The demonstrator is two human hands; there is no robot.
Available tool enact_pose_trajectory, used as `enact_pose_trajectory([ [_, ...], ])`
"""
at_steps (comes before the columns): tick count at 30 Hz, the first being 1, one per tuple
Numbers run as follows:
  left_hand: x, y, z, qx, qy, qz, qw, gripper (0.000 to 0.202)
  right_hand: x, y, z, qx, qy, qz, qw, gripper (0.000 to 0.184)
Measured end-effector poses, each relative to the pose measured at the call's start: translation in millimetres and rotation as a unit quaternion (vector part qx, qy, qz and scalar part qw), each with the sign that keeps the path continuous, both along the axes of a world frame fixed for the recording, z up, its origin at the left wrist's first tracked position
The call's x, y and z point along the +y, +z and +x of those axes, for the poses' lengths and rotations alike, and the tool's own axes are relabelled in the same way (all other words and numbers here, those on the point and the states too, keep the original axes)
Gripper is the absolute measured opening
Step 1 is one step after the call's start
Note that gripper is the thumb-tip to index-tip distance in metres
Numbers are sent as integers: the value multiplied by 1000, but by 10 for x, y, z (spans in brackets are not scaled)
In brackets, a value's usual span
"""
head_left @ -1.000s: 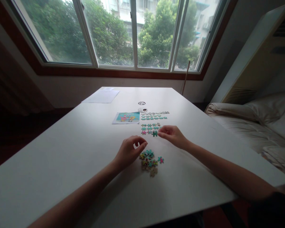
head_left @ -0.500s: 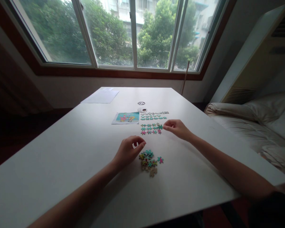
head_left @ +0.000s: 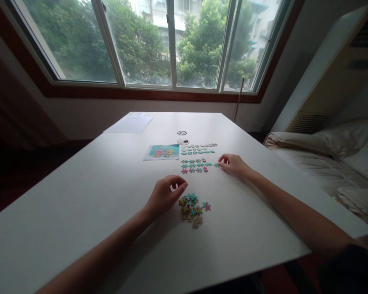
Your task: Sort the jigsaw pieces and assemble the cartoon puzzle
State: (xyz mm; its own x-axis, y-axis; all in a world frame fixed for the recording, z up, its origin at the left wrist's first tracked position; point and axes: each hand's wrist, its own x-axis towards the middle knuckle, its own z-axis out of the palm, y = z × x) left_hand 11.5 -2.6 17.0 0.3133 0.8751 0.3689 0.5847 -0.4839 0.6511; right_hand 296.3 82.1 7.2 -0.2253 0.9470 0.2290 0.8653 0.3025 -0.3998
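Observation:
My right hand [head_left: 233,165] pinches a small teal puzzle piece [head_left: 216,165] at the right end of the middle row of sorted pieces. Left of it, several puzzle pieces [head_left: 200,165] lie spaced apart in short rows, teal, pink and yellowish. My left hand [head_left: 167,194] hovers or rests at the near left, its thumb and forefinger curled together with no piece visible between them. Just right of that hand is a heap of mixed puzzle pieces [head_left: 190,210], some showing plain brown backs. A teal and pink piece [head_left: 206,206] lies apart on the heap's right side.
Beyond the rows, further lines of pieces [head_left: 198,149] lie beside a cartoon picture sheet [head_left: 162,152]. Two round black-and-white items [head_left: 183,141] sit farther back. White paper [head_left: 129,124] lies at the far left of the white table [head_left: 79,196]. A sofa [head_left: 325,159] stands at right.
My right hand has moved a little to the right. A teal piece now shows in the middle row where its fingertips were, with another at the fingertips. The left hand stays put.

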Motion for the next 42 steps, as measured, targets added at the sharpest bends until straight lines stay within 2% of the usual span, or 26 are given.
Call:
enact_pose_trajectory([
  [4, 4, -4, 6, 1, -2, 2, 1000, 17, 8, -66, -29, 8, 45, 26, 999, 21],
  [12, 6, -2, 13, 1, -3, 2, 1000, 17, 40, -145, -43, 27, 30, 42, 998, 20],
  [20, 3, -9, 3, 1, -2, 1, 1000, 17, 11, -92, -52, 38, 22, 33, 998, 22],
  [22, 4, -11, 3, 1, -1, 3, 1000, 17, -48, -12, -88, 45, 58, 12, 997, 22],
  [24, 4, -11, 4, 1, -2, 4, 1000, 17, -153, 96, -157, 41, 148, -42, 987, 22],
  [27, 3, -8, 6, 2, -3, 4, 1000, 17, -366, 257, -309, 15, 291, -144, 946, 27],
  [29, 1, -8, 7, 2, -1, 5, 1000, 17, -502, 326, -419, -6, 341, -189, 921, 32],
  [33, 2, -10, 13, 2, 2, 5, 1000, 17, -655, 354, -560, -31, 369, -208, 905, 34],
  [39, 8, -16, 15, 0, 3, 6, 1000, 16, -657, 347, -559, -28, 377, -218, 900, 19],
  [42, 3, -21, 14, -1, 2, 5, 1000, 17, -651, 374, -541, -7, 399, -225, 889, 19],
])
